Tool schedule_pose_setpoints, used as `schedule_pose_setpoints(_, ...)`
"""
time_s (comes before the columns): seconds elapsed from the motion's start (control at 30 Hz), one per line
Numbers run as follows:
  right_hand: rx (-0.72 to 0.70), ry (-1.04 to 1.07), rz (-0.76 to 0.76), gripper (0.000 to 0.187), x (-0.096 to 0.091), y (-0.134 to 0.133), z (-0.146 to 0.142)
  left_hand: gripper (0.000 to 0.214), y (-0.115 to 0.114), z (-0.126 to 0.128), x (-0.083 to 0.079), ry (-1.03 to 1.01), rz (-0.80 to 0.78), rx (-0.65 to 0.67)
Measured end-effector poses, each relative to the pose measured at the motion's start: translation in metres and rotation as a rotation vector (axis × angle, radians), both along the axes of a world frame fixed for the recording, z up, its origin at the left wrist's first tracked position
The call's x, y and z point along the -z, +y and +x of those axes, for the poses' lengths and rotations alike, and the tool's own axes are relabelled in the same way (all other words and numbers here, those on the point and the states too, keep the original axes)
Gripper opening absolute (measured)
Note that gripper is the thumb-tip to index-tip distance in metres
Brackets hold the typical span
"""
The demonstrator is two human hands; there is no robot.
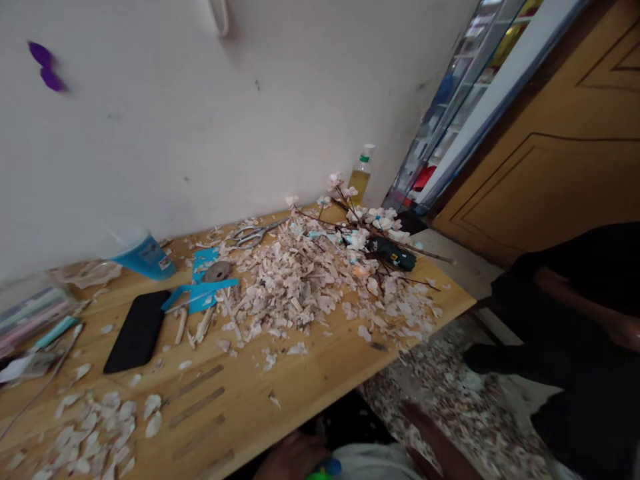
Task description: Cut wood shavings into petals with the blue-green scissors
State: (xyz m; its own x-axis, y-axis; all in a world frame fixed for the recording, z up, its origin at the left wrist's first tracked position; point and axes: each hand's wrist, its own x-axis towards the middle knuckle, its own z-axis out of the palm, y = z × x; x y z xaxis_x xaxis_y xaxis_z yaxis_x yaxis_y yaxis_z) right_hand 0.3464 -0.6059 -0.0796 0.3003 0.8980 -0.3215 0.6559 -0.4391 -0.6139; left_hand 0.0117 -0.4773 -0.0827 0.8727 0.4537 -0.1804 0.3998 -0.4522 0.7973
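My left hand (293,459) is low at the bottom edge, below the front of the wooden table (320,380). Its fingers look curled beside a small green and blue object (323,472), which lies over white cloth on my lap. My right forearm (430,440) stretches toward the dark space under the table, and its fingers are blurred and not readable. On the table lies a big heap of pale petal scraps (305,280). A flowering branch (370,223) and a dark green glue gun (395,253) lie at its far right.
Scissors (255,233), a black phone (137,330), blue paper pieces (205,293), a blue cup (143,257) and a bottle of yellow liquid (361,175) stand near the white wall. Another person in black (575,320) sits at the right. Scraps litter the floor (450,400).
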Motion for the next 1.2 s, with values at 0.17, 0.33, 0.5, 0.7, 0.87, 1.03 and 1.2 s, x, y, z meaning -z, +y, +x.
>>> schedule_pose_setpoints(0.17,-0.923,0.208,0.002,0.040,-0.038,0.070,-0.051,0.046,-0.028,-0.009,-0.024,-0.018,-0.112,-0.240)
schedule_pose_setpoints(0.33,-0.775,-0.134,0.154,0.039,-0.032,0.105,-0.050,0.043,-0.048,-0.004,-0.035,-0.122,-0.161,-0.225)
schedule_pose_setpoints(0.5,-1.259,0.064,0.276,0.042,-0.030,0.110,-0.065,0.038,-0.057,0.003,-0.046,-0.176,-0.153,-0.225)
schedule_pose_setpoints(0.7,-1.132,0.002,0.222,0.040,-0.028,0.113,-0.077,0.037,-0.059,0.007,-0.059,-0.153,-0.156,-0.209)
schedule_pose_setpoints(0.87,-0.948,-0.087,0.111,0.040,-0.029,0.105,-0.078,0.030,-0.074,0.012,-0.067,-0.271,-0.342,-0.201)
schedule_pose_setpoints(1.03,-1.357,0.143,0.242,0.053,-0.038,0.101,-0.096,0.030,-0.085,0.020,-0.074,-0.354,-0.470,-0.199)
schedule_pose_setpoints(1.2,-1.649,0.271,0.210,0.045,-0.042,0.115,-0.162,0.031,-0.090,0.023,-0.067,-0.338,-0.495,-0.151)
